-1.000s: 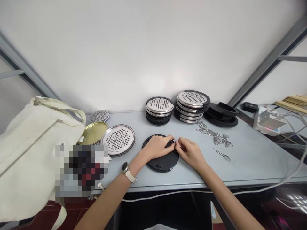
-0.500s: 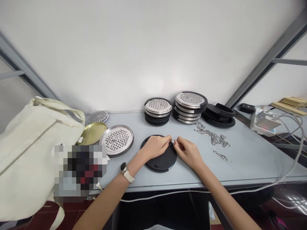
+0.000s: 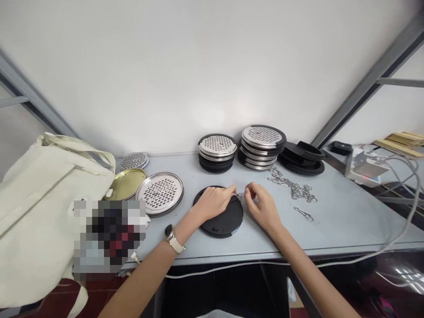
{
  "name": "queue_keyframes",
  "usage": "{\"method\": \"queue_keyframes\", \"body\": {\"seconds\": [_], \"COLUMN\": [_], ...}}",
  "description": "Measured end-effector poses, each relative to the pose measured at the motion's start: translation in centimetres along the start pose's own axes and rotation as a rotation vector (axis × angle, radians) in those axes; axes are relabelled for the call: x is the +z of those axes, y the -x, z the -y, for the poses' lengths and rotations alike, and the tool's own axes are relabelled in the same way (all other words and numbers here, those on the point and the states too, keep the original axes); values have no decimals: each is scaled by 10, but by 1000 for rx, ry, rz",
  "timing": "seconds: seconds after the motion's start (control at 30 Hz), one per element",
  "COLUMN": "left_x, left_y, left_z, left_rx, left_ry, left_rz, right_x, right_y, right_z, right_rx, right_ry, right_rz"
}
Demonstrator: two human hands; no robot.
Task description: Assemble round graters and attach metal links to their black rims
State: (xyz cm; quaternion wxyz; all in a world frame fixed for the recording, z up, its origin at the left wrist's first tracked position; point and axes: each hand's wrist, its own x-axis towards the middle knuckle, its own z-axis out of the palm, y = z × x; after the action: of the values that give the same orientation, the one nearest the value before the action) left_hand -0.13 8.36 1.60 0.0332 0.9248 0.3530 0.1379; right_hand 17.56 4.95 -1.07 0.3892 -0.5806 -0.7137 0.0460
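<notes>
A round black plastic disc [image 3: 227,223] lies flat on the table in front of me. My left hand [image 3: 213,204] rests over its upper part, thumb and index finger closed on a small metal clip [image 3: 239,197] at the disc's upper right edge. Part of that clip is hidden by the fingers. Just right of the disc is my right hand [image 3: 261,206], fingers curved and a little apart, touching neither clip nor disc. Another metal clip [image 3: 304,213] lies alone further right, and several more clips [image 3: 291,184] form a loose pile behind it.
Metal grater plates in black rims form two stacks [image 3: 217,154] [image 3: 261,148] by the wall. Black round parts [image 3: 303,159] stand beside them. Left are loose grater plates [image 3: 159,194], a gold-coloured lid [image 3: 126,184] and a cream bag [image 3: 49,212]. A white cable [image 3: 228,268] runs along the front edge.
My right hand has drawn away from the clip and its fingers have loosened. The left hand stays on the disc, with the clip now showing beyond its fingertips. The view has shifted slightly.
</notes>
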Motion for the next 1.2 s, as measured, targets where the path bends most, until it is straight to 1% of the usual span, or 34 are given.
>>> {"method": "queue_keyframes", "body": {"seconds": [0.1, 0.17, 0.27, 0.4, 0.57, 0.63, 0.73, 0.83, 1.07, 1.2], "left_x": [0, -1, -2, 0, -1, -2, -5, -6, -5, -4], "left_y": [0, -1, -1, -1, -1, 0, 1, 1, 0, 0], "left_z": [-1, -1, -2, -2, -2, -3, -6, -7, -6, -5], "left_rx": [-16, -28, -33, -50, -123, -110, -84, -97, -110, -71], "left_ry": [-33, -43, -48, -36, 9, 12, -1, -7, 27, 40], "left_rz": [5, 14, 21, 19, -38, -28, 0, 22, 33, 3], "right_x": [-1, 0, 1, 1, 0, 1, 3, 6, 3, 1], "right_y": [-1, -1, 0, 0, 0, -1, -1, -1, -1, -1], "right_z": [4, 4, 2, 1, 3, 2, -1, -3, -2, -3], "right_rx": [-106, -130, -135, -148, -127, -103, -109, -125, -131, -133], "right_ry": [-60, -81, -81, -92, -81, -48, 5, 20, -1, -13], "right_rz": [68, 121, 161, 174, 127, 131, 204, 276, 306, 332]}}
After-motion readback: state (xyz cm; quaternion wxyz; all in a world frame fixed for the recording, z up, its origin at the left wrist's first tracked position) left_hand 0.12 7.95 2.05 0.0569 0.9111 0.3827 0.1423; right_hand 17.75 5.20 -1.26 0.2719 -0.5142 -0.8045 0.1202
